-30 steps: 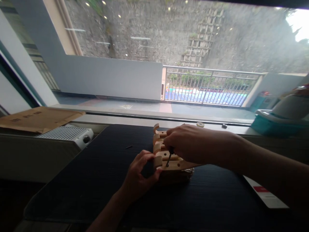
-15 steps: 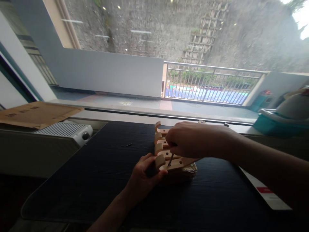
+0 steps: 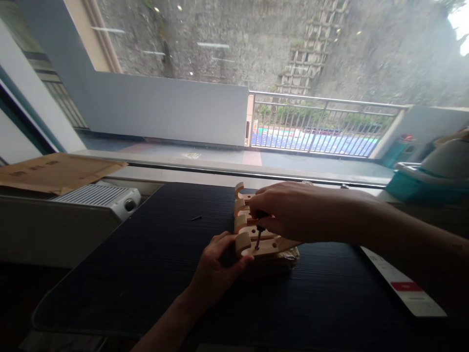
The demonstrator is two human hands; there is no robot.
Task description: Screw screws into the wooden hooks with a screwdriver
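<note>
A pale wooden piece with several curved hooks (image 3: 243, 241) lies on the dark table, on top of a block partly covered in crinkled wrapping (image 3: 291, 255). My left hand (image 3: 216, 264) grips its near left end, thumb at the front and fingers on the side of the nearest hook. In my right hand (image 3: 280, 208) is a screwdriver (image 3: 258, 238), its dark handle mostly hidden by the fingers. The shaft slants down, and its tip sits at a hole in the nearest wooden strip. My right hand and forearm cover much of the wood's right side.
On the black table (image 3: 146, 274) lies a small thin dark rod (image 3: 197, 218), left of the wood. A white and red flat item (image 3: 406, 288) is at the right. Brown cardboard (image 3: 58, 171) rests over a white radiator (image 3: 102, 195). A teal basket (image 3: 421, 183) stands by the window.
My right hand has shifted its hold around the screwdriver handle, which shows again below the fingers. The tip stays at the same hole, and my left hand keeps its grip. The view has tilted slightly.
</note>
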